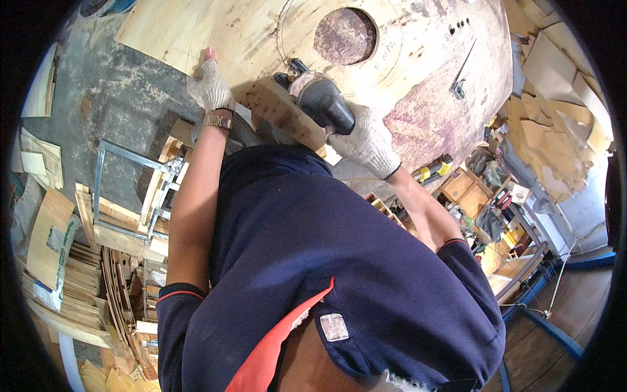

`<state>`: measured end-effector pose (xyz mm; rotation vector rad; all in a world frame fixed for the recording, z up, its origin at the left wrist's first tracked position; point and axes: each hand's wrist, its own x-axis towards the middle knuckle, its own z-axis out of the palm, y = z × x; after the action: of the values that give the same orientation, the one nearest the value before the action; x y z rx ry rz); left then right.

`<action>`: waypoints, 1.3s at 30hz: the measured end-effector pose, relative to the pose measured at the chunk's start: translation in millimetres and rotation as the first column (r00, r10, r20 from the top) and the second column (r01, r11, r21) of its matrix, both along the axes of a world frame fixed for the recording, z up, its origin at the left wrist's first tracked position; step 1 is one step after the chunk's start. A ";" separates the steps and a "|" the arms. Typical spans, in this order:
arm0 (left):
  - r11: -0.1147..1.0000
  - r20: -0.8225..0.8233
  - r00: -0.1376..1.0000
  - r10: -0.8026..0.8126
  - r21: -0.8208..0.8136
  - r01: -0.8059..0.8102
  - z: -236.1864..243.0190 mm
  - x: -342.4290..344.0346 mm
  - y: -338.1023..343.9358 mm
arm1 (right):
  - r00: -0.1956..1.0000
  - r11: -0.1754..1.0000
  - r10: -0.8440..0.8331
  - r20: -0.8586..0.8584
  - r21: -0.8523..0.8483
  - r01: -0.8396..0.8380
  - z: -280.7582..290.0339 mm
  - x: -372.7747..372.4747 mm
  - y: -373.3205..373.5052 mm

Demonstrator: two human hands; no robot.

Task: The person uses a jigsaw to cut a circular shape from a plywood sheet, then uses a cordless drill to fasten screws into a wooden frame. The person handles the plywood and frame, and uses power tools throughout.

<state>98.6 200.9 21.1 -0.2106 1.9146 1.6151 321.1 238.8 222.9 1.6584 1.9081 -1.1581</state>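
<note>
A pale plywood sheet (241, 32) with a large round hole (346, 37) and pencilled curves lies on a worn round-edged tabletop (431, 124). My right hand (369, 140), in a white knitted glove, is closed round the rear of a black corded-looking power tool (323, 104); its exact kind I cannot make out. The tool's front end rests at the sheet near the pencilled curve, left of the hole. My left hand (212, 85), gloved with one bare fingertip showing, grips the sheet's near-left edge. Its other fingers are partly hidden. A watch (217, 122) circles the left wrist.
A thin dark pointed tool (460, 81) lies on the tabletop at right, and a yellow-and-black tool (434, 170) sits by its near edge. Stacked wood strips (72, 281) and a metal frame (124, 189) stand at left. Offcuts (548, 111) pile up at far right.
</note>
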 end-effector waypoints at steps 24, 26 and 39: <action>0.988 0.036 0.989 -0.145 0.066 0.142 -20.9 -11.0 -9.2 | 0.993 0.985 -0.063 -0.099 0.155 0.078 23.7 -6.1 -8.7; 0.975 0.075 0.973 -0.218 0.053 0.214 -17.4 -14.7 -9.4 | 0.983 0.972 -0.091 -0.161 0.201 0.123 36.8 10.3 -16.2; 0.870 -0.666 0.572 -0.479 -0.448 0.206 21.6 -14.1 -48.2 | -0.404 -0.057 -0.533 -0.744 -0.445 0.894 -13.2 200.9 -79.8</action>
<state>84.5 152.7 42.6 0.8373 2.6307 1.1637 522.0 159.0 209.8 3.5347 0.5500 -2.7007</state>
